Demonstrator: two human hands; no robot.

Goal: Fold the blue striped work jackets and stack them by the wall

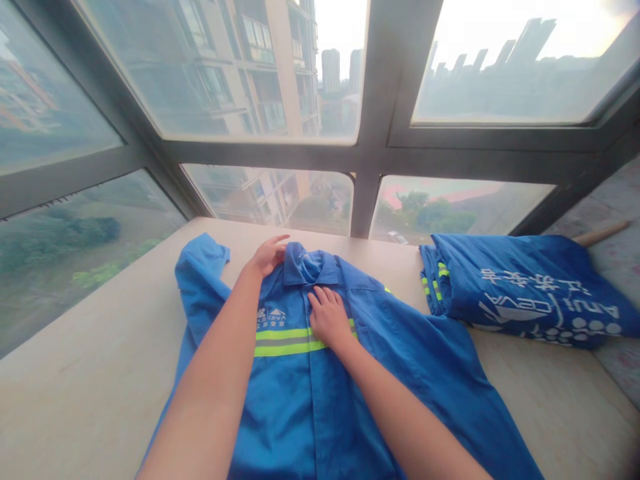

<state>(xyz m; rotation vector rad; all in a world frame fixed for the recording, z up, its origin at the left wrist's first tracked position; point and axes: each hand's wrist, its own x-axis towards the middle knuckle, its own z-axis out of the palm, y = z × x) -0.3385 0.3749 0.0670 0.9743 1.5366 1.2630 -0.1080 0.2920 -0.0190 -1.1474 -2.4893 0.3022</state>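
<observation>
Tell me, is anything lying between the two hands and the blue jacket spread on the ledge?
Nothing visible does. The left hand rests at the collar of the blue jacket, and the right hand lies flat on its chest.

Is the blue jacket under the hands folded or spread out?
Spread out: the blue jacket lies flat, front up, one sleeve out; left hand at the collar, right hand flat on its chest.

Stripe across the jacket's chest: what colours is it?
The stripe is yellow-green with a grey band through the middle, on the blue jacket. Head view shows it best.

Head camera, looking forward-down, close over window ledge (100, 373).
</observation>
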